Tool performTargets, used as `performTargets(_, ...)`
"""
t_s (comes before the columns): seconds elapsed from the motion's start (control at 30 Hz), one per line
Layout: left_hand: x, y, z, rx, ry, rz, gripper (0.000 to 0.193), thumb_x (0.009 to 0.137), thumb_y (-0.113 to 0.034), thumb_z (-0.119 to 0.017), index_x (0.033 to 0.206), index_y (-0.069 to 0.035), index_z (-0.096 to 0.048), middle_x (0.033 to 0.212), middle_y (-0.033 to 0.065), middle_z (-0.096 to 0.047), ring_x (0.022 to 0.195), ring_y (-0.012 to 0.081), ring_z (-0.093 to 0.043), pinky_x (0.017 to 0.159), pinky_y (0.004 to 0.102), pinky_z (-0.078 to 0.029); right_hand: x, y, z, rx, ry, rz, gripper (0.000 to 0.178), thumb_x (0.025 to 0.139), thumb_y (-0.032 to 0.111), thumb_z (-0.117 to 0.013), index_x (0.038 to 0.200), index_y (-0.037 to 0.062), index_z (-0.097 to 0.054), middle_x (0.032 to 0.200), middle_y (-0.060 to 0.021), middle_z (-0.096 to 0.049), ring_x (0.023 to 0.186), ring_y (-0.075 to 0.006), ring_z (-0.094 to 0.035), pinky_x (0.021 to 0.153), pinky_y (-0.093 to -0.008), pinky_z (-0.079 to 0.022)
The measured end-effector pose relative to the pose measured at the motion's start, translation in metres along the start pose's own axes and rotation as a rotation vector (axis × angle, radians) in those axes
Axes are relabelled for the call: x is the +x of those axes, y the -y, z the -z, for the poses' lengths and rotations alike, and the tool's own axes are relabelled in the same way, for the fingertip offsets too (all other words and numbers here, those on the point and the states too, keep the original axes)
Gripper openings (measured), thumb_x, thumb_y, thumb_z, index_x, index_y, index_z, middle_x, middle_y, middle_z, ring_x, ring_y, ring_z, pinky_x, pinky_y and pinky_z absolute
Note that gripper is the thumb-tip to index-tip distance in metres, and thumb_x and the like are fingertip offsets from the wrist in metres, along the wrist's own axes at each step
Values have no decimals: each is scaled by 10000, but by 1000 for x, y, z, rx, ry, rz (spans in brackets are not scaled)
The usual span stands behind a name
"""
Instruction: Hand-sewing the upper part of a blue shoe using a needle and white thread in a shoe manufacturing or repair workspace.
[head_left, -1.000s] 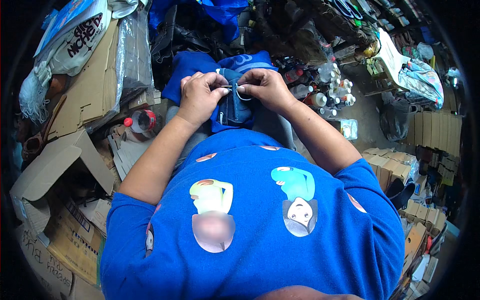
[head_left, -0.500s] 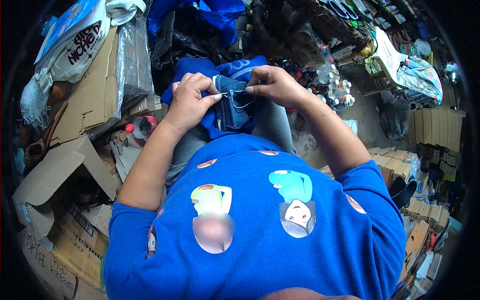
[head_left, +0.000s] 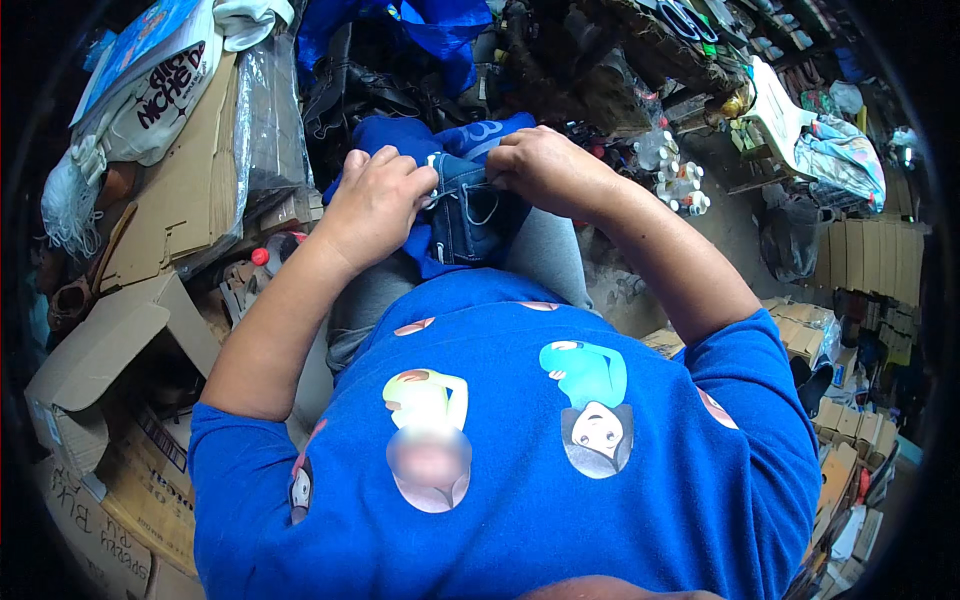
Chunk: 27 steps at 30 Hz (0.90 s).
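Note:
A small piece of dark blue denim (head_left: 468,212) with pale stitching rests on my lap, over a bright blue cloth (head_left: 400,135). My left hand (head_left: 375,200) pinches the denim's upper left edge with closed fingers. My right hand (head_left: 545,165) grips its upper right edge, knuckles up. Both hands sit close together above my grey-trousered knees (head_left: 545,255). A loose pale thread curls on the denim between the hands.
Flattened and open cardboard boxes (head_left: 130,330) crowd my left side, with a clear plastic sheet (head_left: 265,110) and a white printed bag (head_left: 150,95). Small bottles (head_left: 675,185) stand on the ground at right. Stacked cartons (head_left: 880,270) line the far right. A red-capped bottle (head_left: 265,255) lies by my left knee.
Both hands have shifted slightly along the denim's top edge and stay closed on it. The view has tilted a little; the denim sits higher between the hands.

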<state>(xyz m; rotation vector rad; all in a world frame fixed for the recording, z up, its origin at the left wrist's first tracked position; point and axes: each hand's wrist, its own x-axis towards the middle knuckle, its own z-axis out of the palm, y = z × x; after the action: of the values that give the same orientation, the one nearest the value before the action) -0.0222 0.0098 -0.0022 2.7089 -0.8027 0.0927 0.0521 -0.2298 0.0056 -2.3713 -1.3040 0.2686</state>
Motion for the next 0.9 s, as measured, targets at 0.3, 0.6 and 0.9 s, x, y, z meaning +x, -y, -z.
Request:
performTargets(0.3, 16, -10, -12, -25, 102, 46, 158, 810, -55, -497, 930, -116, -579, 782, 129, -640, 825, 314, -631, 757, 432, -403, 15, 26, 5, -354, 285, -21, 182, 834, 106, -525, 978, 134, -633, 868, -101, -669, 865, -273, -655, 802, -422, -431)
performTargets(0.6, -56, 44, 1, -54, 74, 187, 199, 793, -31, -480, 955, -105, -570, 833, 129, -642, 872, 341, -608, 796, 459, -400, -35, -28, 11, -278, 159, -91, 109, 820, 111, -577, 927, 97, -583, 862, -103, -616, 888, -293, -605, 799, -413, -450)
performTargets(0.9, -29, 53, 7, -1758, -577, 254, 132, 936, -185, -596, 905, -57, -598, 879, 54, -631, 927, 196, -620, 888, 315, -458, -24, -33, 4, 1612, -459, -335, 164, 926, 216, -613, 985, 63, -596, 923, -69, -635, 881, -204, -635, 925, -430, -487)
